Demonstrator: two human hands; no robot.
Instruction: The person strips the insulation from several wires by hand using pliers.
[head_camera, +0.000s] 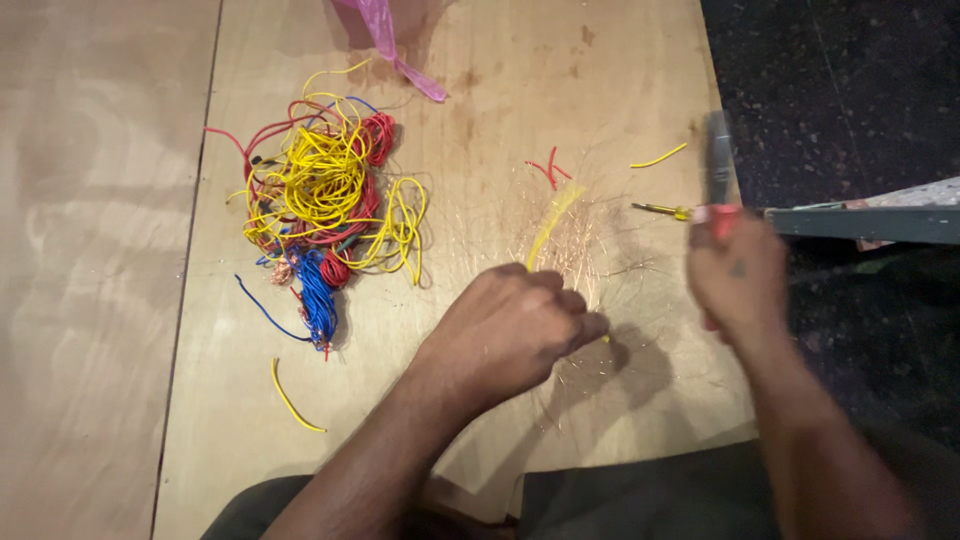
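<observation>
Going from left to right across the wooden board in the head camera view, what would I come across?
Loose yellow wire piece → tangled pile of wires → left hand pinching a yellow wire → small red scraps → right hand gripping a red-handled tool, blurred.

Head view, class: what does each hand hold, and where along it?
Left hand pinches a yellow wire at its lower end. Right hand, blurred, grips a red-handled tool by the handle.
</observation>
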